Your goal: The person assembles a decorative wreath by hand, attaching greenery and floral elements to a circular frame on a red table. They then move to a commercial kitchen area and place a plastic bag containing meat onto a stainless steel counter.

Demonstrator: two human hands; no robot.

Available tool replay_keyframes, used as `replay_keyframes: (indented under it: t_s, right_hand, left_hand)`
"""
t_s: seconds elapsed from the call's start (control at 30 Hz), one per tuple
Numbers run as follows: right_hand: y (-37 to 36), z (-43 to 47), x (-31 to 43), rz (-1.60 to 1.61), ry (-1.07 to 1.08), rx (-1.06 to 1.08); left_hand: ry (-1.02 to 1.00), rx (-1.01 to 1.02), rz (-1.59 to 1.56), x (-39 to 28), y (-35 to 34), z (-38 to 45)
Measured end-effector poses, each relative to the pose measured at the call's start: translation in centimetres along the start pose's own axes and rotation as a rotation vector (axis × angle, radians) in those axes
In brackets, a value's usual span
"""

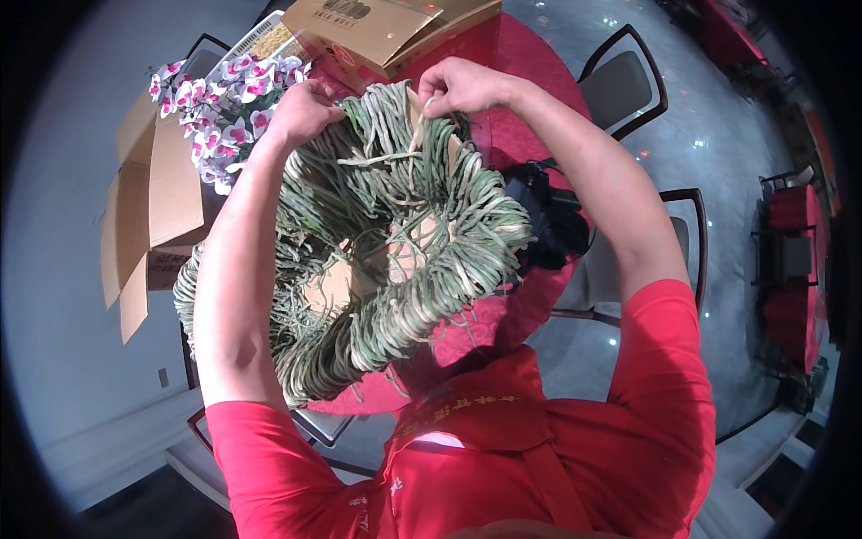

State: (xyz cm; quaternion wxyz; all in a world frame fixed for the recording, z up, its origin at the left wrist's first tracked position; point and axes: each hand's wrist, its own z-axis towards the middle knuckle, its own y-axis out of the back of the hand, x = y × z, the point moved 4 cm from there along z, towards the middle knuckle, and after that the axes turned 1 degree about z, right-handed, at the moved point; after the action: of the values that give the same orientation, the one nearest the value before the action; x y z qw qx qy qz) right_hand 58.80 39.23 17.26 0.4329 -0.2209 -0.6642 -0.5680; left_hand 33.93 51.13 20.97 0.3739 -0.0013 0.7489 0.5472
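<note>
Many long green beans (431, 290) hang in thick bunches over the walls of an opened cardboard box, on a round table with a red cloth. Pale cardboard (330, 286) shows between the bunches. My right hand (458, 91) is at the box's far edge, thumb and fingers pinching a pale bean. My left hand (311, 111) lies at the far left part of the beans, its fingertips touching them; whether it grips one is unclear. A loose pale bean (377, 160) lies across the others between my hands.
A gold and red carton (377, 34) stands at the table's far side, beside white and pink artificial orchids (236, 101) and a white basket (252, 34). A black camera (555, 219) lies right of the beans. An empty cardboard box (158, 182) is at left; chairs (623, 87) stand around.
</note>
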Motion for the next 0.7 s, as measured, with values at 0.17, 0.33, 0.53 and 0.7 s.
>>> replay_keyframes:
  t_s: [0.17, 0.33, 0.53, 0.7]
  right_hand:
    - [1.4, 1.6, -0.9, 0.193, 0.117, -0.283]
    - [0.5, 1.3, -4.5, 0.151, -0.147, -0.265]
    - [1.2, -0.9, -4.3, -0.023, -0.064, -0.403]
    - [0.6, -3.2, -1.7, -0.013, 0.013, -0.358]
  left_hand:
    - [0.019, -0.193, 0.006, 1.4, -0.1, 0.3]
    - [0.241, -0.331, -0.121, 4.0, -0.6, 2.0]
    - [0.179, -0.228, 0.122, 1.4, -0.5, 1.6]
    - [0.055, 0.022, 0.102, -1.3, 0.0, -0.8]
